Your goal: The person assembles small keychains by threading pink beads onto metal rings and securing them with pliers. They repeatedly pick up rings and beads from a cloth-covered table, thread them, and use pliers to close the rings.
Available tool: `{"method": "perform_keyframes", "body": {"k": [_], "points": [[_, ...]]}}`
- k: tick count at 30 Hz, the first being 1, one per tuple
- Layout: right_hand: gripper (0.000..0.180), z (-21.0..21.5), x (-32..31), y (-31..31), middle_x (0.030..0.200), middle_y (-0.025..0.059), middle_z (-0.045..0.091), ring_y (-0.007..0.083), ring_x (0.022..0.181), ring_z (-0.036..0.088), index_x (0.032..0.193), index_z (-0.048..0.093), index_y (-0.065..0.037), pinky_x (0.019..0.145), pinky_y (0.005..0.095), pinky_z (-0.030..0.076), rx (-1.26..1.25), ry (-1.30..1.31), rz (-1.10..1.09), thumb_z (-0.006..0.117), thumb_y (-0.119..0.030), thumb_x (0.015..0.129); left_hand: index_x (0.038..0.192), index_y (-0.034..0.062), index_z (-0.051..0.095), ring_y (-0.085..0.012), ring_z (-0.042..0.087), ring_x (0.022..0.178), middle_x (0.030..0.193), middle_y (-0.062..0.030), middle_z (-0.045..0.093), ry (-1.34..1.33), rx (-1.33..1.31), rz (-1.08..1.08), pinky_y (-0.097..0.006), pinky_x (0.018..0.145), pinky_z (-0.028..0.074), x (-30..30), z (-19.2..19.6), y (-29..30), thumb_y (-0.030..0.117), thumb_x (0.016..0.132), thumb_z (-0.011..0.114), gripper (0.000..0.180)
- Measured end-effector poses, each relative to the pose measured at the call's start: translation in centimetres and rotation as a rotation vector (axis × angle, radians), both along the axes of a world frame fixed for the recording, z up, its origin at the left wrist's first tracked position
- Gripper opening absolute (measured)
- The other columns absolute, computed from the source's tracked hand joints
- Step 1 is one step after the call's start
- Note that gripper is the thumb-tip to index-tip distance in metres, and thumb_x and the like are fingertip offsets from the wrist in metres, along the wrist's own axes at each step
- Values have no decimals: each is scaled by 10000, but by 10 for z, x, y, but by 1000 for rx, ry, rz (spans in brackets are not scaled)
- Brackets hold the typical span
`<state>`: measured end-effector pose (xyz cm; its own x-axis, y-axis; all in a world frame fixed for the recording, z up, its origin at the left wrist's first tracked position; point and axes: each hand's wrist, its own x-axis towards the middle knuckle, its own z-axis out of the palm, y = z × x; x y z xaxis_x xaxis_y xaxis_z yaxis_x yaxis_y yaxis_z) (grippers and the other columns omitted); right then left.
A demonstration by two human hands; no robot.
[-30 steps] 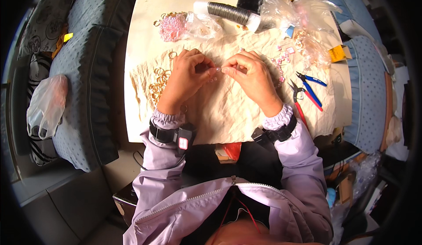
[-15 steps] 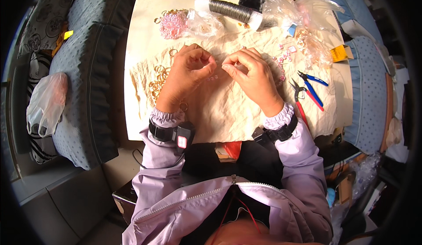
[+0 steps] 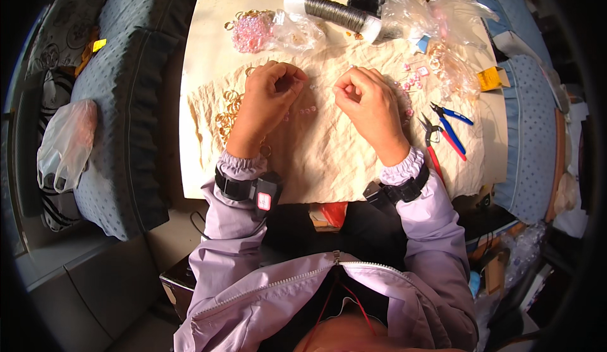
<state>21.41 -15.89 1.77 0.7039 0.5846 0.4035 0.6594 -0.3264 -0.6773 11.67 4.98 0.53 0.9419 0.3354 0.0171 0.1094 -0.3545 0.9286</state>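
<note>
Over a cream cloth (image 3: pixel 329 169), my left hand (image 3: pixel 269 102) is closed in a pinch, thumb against curled fingers. A short gap away, my right hand (image 3: pixel 370 109) is pinched closed too. Whatever the fingertips hold is too small to make out. A few small pink beads (image 3: pixel 308 110) lie on the cloth beside my left hand. Gold-coloured rings (image 3: pixel 226 117) are heaped to its left. Pink beads on pins (image 3: pixel 412 84) lie scattered just right of my right hand. Farther right rest red-handled pliers (image 3: pixel 432 146) and blue-and-red cutters (image 3: pixel 449 127).
At the back stand a spool of dark wire (image 3: pixel 335 12), a pile of pink beads (image 3: pixel 252 33) and a clear plastic bag (image 3: pixel 300 33). More crumpled bags (image 3: pixel 404 11) and a yellow box (image 3: pixel 490 78) sit back right. Blue padded seats (image 3: pixel 120 131) flank the table.
My hands have drawn apart, the right one shifting slightly right and the left one slightly left. Both remain pinched. The small pink beads between them show more plainly.
</note>
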Motion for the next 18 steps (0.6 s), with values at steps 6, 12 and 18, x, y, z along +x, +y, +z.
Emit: {"method": "perform_keyframes", "body": {"k": [6, 12, 18], "points": [[101, 0, 1, 0, 791, 78, 634, 252, 784, 642, 888, 663, -50, 740, 394, 537, -6, -33, -5, 764, -47, 884, 965, 121, 826, -236, 619, 844, 844, -35, 691, -149, 171, 9, -392, 821, 512, 6, -1, -11, 100, 795, 894, 184], [153, -1, 1, 0, 829, 63, 655, 302, 851, 655, 856, 602, -74, 793, 444, 547, -22, -8, 10, 752, -62, 886, 928, 121, 818, -250, 614, 827, 841, -38, 695, -164, 370, 26, -405, 811, 497, 6, 2, -13, 111, 778, 901, 172], [152, -2, 1, 1, 829, 61, 654, 298, 849, 655, 856, 605, -77, 790, 445, 543, -21, -11, 7, 753, -70, 889, 997, 53, 811, -225, 660, 919, 945, -66, 722, -69, 367, -3, -351, 840, 554, 6, 7, -14, 31, 845, 853, 160]]}}
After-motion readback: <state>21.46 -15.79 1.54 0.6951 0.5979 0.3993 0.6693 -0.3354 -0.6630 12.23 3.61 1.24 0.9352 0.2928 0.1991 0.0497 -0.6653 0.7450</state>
